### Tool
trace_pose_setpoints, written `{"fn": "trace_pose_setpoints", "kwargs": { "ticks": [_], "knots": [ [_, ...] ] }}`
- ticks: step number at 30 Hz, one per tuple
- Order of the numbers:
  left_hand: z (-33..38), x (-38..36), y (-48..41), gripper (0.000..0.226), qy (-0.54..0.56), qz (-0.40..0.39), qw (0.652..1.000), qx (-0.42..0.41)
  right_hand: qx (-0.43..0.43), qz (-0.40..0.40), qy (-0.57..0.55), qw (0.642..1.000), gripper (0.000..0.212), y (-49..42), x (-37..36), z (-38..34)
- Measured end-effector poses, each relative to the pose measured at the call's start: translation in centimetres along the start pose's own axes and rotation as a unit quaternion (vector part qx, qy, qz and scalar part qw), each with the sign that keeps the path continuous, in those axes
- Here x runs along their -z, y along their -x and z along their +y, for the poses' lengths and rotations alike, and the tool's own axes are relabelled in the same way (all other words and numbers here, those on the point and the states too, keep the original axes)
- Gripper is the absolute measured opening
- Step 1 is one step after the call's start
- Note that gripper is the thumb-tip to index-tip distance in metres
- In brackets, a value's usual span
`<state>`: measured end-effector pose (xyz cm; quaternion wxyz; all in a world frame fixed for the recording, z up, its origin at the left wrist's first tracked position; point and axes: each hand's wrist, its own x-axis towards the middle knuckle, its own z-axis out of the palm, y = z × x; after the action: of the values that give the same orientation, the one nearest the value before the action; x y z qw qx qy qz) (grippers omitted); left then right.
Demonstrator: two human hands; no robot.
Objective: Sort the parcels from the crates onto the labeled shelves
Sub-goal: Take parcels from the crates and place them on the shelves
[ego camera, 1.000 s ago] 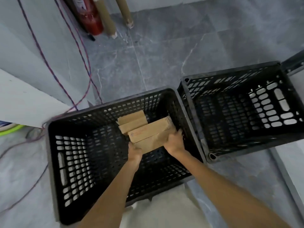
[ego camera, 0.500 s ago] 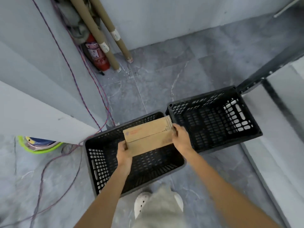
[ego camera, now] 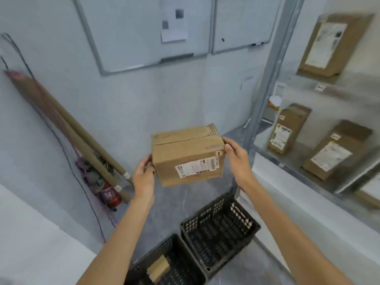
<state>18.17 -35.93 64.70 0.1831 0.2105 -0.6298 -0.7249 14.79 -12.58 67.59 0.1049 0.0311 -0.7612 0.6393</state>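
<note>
A person holds a cardboard parcel [ego camera: 187,155] up in mid-air, left hand [ego camera: 144,173] and right hand [ego camera: 236,155] pressed against its opposite ends, its white label facing them. Below sit two black crates: the left crate [ego camera: 181,262] with small parcels [ego camera: 158,268] inside, the right crate [ego camera: 222,225] just beside it. To the right, a metal shelf [ego camera: 287,161] carries other boxes [ego camera: 287,128]. Cardboard tubes [ego camera: 82,140] lean on the wall by a red extinguisher [ego camera: 109,195]. Whiteboards [ego camera: 144,31] hang behind.

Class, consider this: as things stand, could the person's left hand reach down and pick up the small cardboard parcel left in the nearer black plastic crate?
Probably not yet. The left hand and right hand both grip the brown cardboard box; the small cardboard parcel lies uncovered below.
</note>
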Motion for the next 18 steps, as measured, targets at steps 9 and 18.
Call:
{"fn": "trace_pose_setpoints", "kwargs": {
  "ticks": [9,18],
  "knots": [
    [11.9,-12.5,8.6,0.037,0.049,-0.155,0.983,-0.09,0.113,0.096,-0.048,0.988,0.034,2.3,15.6,-13.5],
    [10.5,-20.2,16.0,0.062,0.016,-0.276,0.954,-0.12,0.167,0.15,0.029,0.974,0.041,6.6,26.6,-17.3]
  ]
}}
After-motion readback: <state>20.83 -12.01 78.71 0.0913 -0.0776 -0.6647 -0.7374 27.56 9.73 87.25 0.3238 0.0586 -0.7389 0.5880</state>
